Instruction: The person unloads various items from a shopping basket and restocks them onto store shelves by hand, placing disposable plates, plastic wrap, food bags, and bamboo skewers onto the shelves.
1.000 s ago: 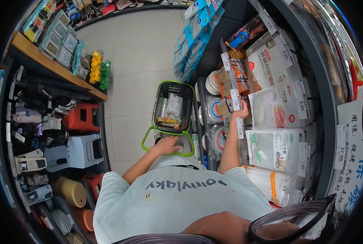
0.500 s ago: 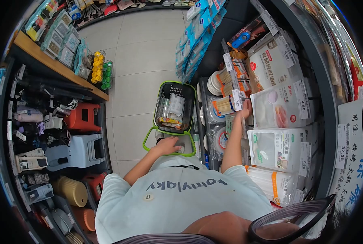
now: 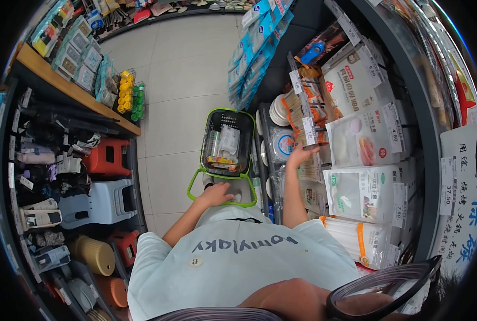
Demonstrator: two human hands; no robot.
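My left hand (image 3: pixel 217 194) is closed around the green handle (image 3: pixel 193 184) of a black shopping basket (image 3: pixel 204 140), which sits low in front of me. Inside the basket lie a clear-wrapped white pack (image 3: pixel 230 139) and a flat yellow-and-orange packet (image 3: pixel 221 162). On my right, my right hand (image 3: pixel 301 155) reaches to the hanging rack, fingers extended and apart just below a price tag (image 3: pixel 308 130). Beside and beneath it hang packs of thin wooden sticks (image 3: pixel 309 172); whether the fingertips touch one cannot be made out.
Disposable glove packs (image 3: pixel 364 195) and a bag of white straws (image 3: pixel 351 241) hang at the right. Wrapped round plates (image 3: pixel 282 143) sit behind the rack. Blue packets (image 3: pixel 257 59) hang ahead. Shelves at the left hold plastic stools (image 3: pixel 107 202) and a beige bin (image 3: pixel 94 252).
My right hand has moved left and slightly down, out from behind the price tag. The stick pack before it no longer sticks out over the plates. My left hand stays on the handle.
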